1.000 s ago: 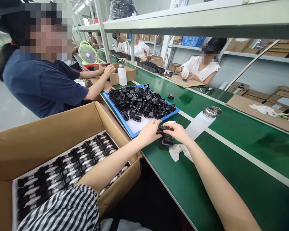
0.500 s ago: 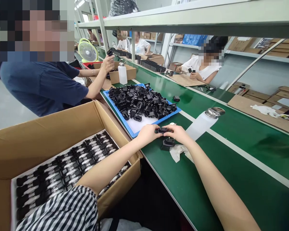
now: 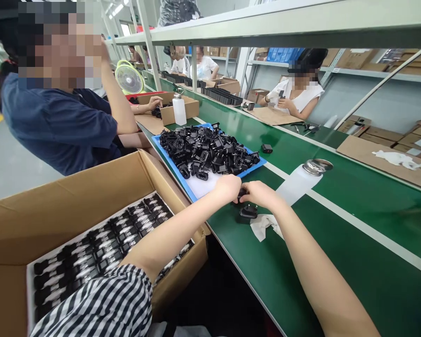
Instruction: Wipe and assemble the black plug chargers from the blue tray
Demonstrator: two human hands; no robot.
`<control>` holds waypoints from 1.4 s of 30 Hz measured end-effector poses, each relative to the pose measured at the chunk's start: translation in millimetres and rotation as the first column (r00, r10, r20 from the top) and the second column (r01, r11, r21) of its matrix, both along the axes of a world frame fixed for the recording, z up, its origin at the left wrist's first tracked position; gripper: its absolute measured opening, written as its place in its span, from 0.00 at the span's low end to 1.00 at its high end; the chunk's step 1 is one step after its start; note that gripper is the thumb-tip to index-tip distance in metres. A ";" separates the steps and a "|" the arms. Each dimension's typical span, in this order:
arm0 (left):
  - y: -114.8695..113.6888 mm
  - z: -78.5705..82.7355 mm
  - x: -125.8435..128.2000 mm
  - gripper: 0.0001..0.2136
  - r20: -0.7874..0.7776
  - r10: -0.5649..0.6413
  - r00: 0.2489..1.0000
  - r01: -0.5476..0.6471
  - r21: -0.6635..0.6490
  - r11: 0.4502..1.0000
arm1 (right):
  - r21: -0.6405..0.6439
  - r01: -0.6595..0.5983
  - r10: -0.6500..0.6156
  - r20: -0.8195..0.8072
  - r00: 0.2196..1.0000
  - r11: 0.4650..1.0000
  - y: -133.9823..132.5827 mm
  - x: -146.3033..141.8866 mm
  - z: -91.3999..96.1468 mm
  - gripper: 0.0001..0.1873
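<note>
Black plug part (image 3: pixel 242 193): state its position and how it is held.

It is at the hands, over the green table (image 3: pixel 323 252), just outside the near edge of the blue-rimmed tray (image 3: pixel 200 188). The right hand (image 3: pixel 261 193) pinches it between thumb and fingers. The left hand (image 3: pixel 229 187) is bent over its other side; most of those fingers are hidden, so I cannot tell whether they are closed on it.

Items closest to the hands?

A second plug part (image 3: pixel 248 212), pins up, on the table just below the right hand. Beside it lies a crumpled white wipe (image 3: pixel 264 225), partly behind the right forearm. A white bottle (image 3: pixel 298 184) with a metal top is beyond the right wrist, its base hidden.

Condition of the tray?

Set along the table's near edge. A heap of black parts (image 3: pixel 206 150) covers most of it; white floor shows at the near corner. One loose part (image 3: pixel 266 148) lies on the table beyond the tray's right corner.

Further out?

An open carton (image 3: pixel 56 192) adjoins the table's near edge, below the left forearm, with rows of black pieces (image 3: pixel 101 243) inside. A co-worker in dark blue (image 3: pixel 52 121) has one hand raised to the head, the other at a small carton (image 3: pixel 189 108). Across the far edge, a co-worker in white (image 3: pixel 310 96) holds a dark piece
</note>
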State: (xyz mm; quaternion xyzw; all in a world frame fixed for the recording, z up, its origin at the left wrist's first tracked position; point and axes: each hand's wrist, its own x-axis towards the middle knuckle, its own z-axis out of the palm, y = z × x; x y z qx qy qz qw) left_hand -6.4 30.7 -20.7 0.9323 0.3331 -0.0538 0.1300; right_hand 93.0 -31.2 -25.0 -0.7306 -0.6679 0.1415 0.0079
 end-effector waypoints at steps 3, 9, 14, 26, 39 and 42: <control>-0.2 -21.9 -14.0 0.14 0.291 0.044 0.956 -0.005 -0.134 0.991 | 0.051 0.004 -0.003 -0.022 1.000 0.999 -5.5 2.2 -5.7 0.07; -0.4 -48.3 -25.5 0.18 0.506 0.243 0.828 -0.010 -0.420 0.907 | 0.063 0.060 -0.053 -0.109 0.993 0.996 -9.3 6.4 -9.1 0.09; -2.9 -48.9 -23.1 0.19 0.538 0.215 0.815 0.014 -0.388 0.921 | 0.069 0.100 -0.092 -0.117 0.989 0.993 -11.8 6.4 -5.5 0.07; 12.7 -25.8 -18.3 0.08 0.328 -0.067 0.942 0.131 -0.178 0.975 | 0.005 0.092 -0.091 -0.100 0.991 0.996 -8.5 4.1 -3.9 0.07; 0.7 -25.0 -19.7 0.12 0.314 -0.063 0.947 0.085 -0.057 0.995 | 0.030 0.032 -0.028 -0.122 0.992 0.999 -8.7 9.5 -7.5 0.10; -2.8 -19.8 -17.9 0.13 0.257 -0.070 0.964 0.082 -0.037 0.996 | 0.022 0.035 -0.033 -0.101 0.994 0.999 -7.7 9.5 -7.9 0.09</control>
